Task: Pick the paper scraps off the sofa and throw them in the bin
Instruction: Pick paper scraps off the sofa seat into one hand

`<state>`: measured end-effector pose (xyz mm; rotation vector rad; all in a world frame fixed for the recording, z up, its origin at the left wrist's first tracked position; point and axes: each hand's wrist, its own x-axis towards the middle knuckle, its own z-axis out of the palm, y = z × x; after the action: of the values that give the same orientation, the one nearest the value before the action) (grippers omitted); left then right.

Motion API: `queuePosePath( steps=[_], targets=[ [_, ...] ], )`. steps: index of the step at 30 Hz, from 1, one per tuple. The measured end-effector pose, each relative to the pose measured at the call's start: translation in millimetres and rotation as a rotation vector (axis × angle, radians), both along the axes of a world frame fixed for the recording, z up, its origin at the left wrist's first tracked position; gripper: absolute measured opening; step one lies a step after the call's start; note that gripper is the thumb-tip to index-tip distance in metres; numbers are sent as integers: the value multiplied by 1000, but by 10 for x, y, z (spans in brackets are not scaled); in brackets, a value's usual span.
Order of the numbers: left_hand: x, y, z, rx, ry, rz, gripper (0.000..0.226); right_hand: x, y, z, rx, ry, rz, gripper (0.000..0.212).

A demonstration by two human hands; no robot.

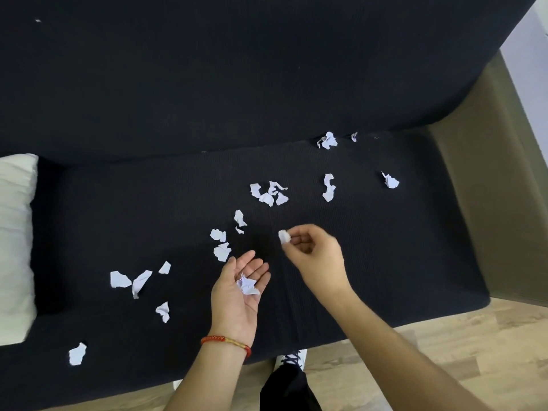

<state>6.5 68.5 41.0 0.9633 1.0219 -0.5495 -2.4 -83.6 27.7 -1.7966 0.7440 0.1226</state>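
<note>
Head view looks down on a black sofa (385,247) whose seat is littered with white paper scraps (268,194). Beyond the hands, toward the backrest, a cluster of torn pieces lies together, with a long curled strip (328,187) and a crumpled bit (390,180) further to the right; two more scraps (327,140) sit in the crease where seat meets backrest. Just beyond the left hand's fingertips lie three small pieces (221,252), one almost touching the fingers. To the left of that hand several larger scraps (120,279) are scattered, and one more (77,353) lies nearer the seat's front edge. A white cushion (14,247) rests at the far left end of the seat. A tan armrest (504,203) rises well to the right of the right hand. Below the arms there is wooden floor (444,351) and a white shoe (292,358) with dark laces.

The left hand (237,292) is spread palm up above the seat, fingers loosely extended, cradling a crumpled scrap (248,285) in the palm; a red and gold bracelet (226,341) circles the wrist. The right hand (314,253) hovers just beside it, fingers curled, thumb and forefinger pinching a small white scrap (284,236) clear of the fabric. Nothing blocks the loose pieces
</note>
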Motion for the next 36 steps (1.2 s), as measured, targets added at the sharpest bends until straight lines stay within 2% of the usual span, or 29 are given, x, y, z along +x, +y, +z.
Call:
queuePosePath(
  steps=[5,11,16,21,26,31,36],
  targets=[
    [57,11,53,-39,-37,-26,42,-205,428,303,92,-5,167,4],
    [53,36,120,-95,-55,-54,43,-285,556,314,-115,-19,322,10],
    [10,21,131,-133,-73,-65,38,-319,562,352,-263,-41,378,27],
    [19,22,114,-168,-56,-34,35,-339,520,430,-264,-78,367,30],
    [89,-20,86,-150,-61,7,31,-184,210,399,-262,-109,229,9],
    [144,-78,75,-183,-34,23,32,212,-393,186,-156,26,64,9],
    [176,-206,48,-201,4,-22,30,586,-916,-237,-225,125,11,13]
  ],
)
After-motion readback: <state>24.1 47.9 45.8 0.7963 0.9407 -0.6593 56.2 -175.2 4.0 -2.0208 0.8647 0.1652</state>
